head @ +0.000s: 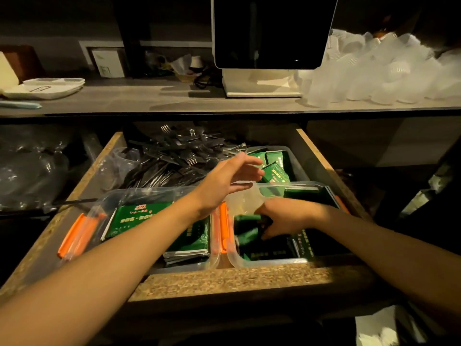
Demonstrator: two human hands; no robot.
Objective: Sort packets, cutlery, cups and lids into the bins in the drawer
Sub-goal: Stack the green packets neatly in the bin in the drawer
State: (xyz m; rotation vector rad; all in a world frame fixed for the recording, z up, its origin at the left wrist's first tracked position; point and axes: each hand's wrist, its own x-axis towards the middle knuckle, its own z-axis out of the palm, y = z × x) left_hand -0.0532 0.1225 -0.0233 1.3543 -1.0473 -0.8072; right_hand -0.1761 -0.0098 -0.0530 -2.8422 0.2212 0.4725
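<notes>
The open wooden drawer (224, 280) holds two clear bins with orange clips, both filled with green packets. The left clear bin (104, 203) shows a big green packet (139, 216). In the right clear bin (282, 186) my right hand (282, 218) reaches down and closes on a bunch of green packets (247, 226). My left hand (234, 176) hovers open above the bins, fingers spread toward the grey bin (296, 163) of green packets at the back right. A heap of black plastic forks (174, 158) lies at the back left of the drawer.
On the counter above stand a white machine with a dark screen (269, 46), a pile of clear plastic cups (381, 71) at the right, and white trays (45, 88) at the left. Dark plastic bags (32, 166) lie left of the drawer.
</notes>
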